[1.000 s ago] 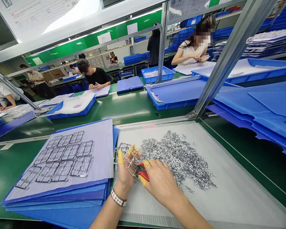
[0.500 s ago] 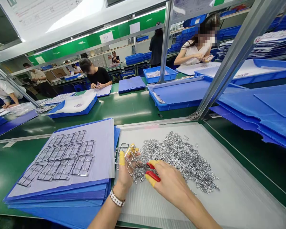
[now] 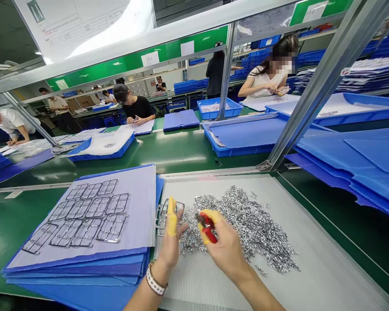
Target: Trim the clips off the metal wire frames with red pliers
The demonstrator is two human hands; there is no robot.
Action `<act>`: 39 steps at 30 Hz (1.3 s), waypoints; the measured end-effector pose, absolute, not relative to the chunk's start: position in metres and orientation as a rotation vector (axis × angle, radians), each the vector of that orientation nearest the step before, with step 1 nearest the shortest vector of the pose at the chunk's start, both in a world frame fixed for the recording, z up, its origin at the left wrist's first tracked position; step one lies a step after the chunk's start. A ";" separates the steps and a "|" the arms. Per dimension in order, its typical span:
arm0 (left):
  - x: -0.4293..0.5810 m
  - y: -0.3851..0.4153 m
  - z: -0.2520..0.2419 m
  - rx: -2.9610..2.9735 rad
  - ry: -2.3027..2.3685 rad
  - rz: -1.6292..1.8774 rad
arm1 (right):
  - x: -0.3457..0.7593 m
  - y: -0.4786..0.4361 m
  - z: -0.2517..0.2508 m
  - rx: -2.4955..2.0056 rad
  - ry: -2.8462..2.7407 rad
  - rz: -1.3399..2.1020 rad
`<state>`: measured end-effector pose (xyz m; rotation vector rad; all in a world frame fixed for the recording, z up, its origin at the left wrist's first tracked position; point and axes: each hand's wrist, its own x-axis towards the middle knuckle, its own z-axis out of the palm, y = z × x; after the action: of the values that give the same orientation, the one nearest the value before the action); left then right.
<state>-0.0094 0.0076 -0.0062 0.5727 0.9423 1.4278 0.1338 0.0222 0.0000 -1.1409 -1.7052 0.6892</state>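
Along the green workbench (image 3: 168,157), a pale corrugated board (image 3: 311,259) lies beneath both of the person's hands. Left of the left hand (image 3: 170,246), a stack of blue corrugated sheets (image 3: 74,270) carries rows of wire-like metal frames (image 3: 87,216) on its top sheet, and those look laid out and done with. Much still looks left: a big heap of small metal pieces (image 3: 256,229) spreads just beyond and right of the right hand (image 3: 223,246). The left hand, fingers spread and raised, stands against a separate metal frame (image 3: 168,216) at its far side; whether it grips or only steadies it, I can't tell. The right hand is closed around red-handled pliers (image 3: 207,229). Yellow finger cots (image 3: 171,222) cover the fingertips.
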 end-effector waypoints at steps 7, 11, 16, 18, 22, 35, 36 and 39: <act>-0.010 0.024 -0.007 0.234 0.563 1.096 | 0.115 0.004 -0.008 -0.898 -2.404 0.472; -0.016 0.027 -0.012 0.236 0.530 1.072 | 0.123 0.000 -0.002 -0.812 -2.446 0.552; -0.023 0.026 -0.015 0.238 0.576 1.165 | 0.138 0.009 0.002 -1.072 -2.295 0.371; -0.022 0.026 -0.018 0.254 0.629 1.170 | 0.138 0.017 0.001 -1.291 -2.291 0.309; -0.015 0.025 -0.024 0.323 0.695 1.178 | 0.133 0.028 0.000 -1.471 -2.355 0.305; -0.011 0.024 -0.028 0.451 0.826 1.215 | 0.126 0.031 0.006 -1.517 -2.407 0.437; -0.011 0.024 -0.028 0.456 0.829 1.213 | 0.126 0.031 0.007 -1.523 -2.407 0.443; -0.012 0.023 -0.028 0.460 0.849 1.215 | 0.126 0.030 0.009 -1.530 -2.398 0.452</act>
<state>-0.0115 0.0234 -0.0276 0.4602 0.8487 1.2153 0.1262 0.0302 0.0093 -1.5303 -2.3982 0.4524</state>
